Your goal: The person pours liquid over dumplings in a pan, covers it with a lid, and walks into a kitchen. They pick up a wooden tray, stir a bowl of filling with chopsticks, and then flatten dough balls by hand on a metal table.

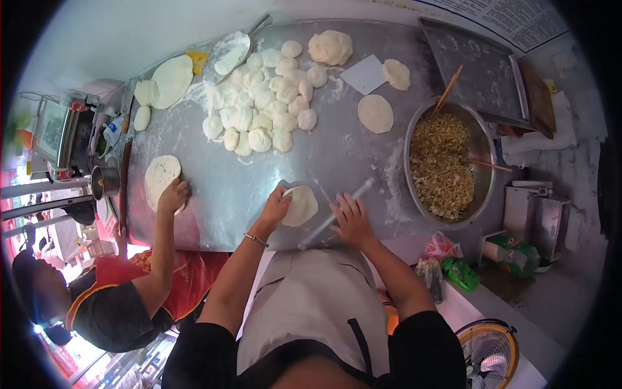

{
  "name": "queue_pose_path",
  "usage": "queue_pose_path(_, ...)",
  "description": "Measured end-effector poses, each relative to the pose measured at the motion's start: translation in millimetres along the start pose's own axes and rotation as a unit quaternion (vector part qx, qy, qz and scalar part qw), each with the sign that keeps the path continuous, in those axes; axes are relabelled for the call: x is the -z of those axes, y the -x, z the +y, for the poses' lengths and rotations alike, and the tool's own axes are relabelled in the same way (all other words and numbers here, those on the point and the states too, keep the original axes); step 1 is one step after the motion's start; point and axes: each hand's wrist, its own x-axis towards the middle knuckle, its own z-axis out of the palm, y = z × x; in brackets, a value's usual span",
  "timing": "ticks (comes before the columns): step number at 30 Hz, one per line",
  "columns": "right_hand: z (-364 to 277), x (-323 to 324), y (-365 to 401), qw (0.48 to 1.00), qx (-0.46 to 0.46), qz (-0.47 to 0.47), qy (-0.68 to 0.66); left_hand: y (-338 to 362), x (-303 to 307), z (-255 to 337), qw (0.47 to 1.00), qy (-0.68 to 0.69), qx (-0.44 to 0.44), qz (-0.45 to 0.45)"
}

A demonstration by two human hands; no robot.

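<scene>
My left hand grips the left edge of a thin round dough wrapper on the metal table, its fingers closed on the rim. Just right of the wrapper, my right hand lies palm down with fingers spread on a slim rolling pin. The pin is blurred and slants from upper right to lower left. Farther up the table are many floury dough balls in a heap. A flattened dough round lies toward the right.
A large steel bowl of chopped filling stands right, with wooden sticks in it. A co-worker's hand touches a flat dough round at left. Behind are a flour scoop, a big dough lump, a white scraper and a tray.
</scene>
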Motion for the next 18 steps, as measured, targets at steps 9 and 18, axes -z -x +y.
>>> queue_pose_path(9, 28.0, 7.0, -23.4, 0.988, 0.102, 0.0, -0.114, -141.4, -56.3, 165.8, 0.85, -0.348, -0.388, 0.079)
queue_pose_path(18, 22.7, 15.7, -42.5, 0.997, -0.009, -0.052, -0.061, -69.3, -24.0, 88.9, 0.94, -0.258, -0.224, -0.013)
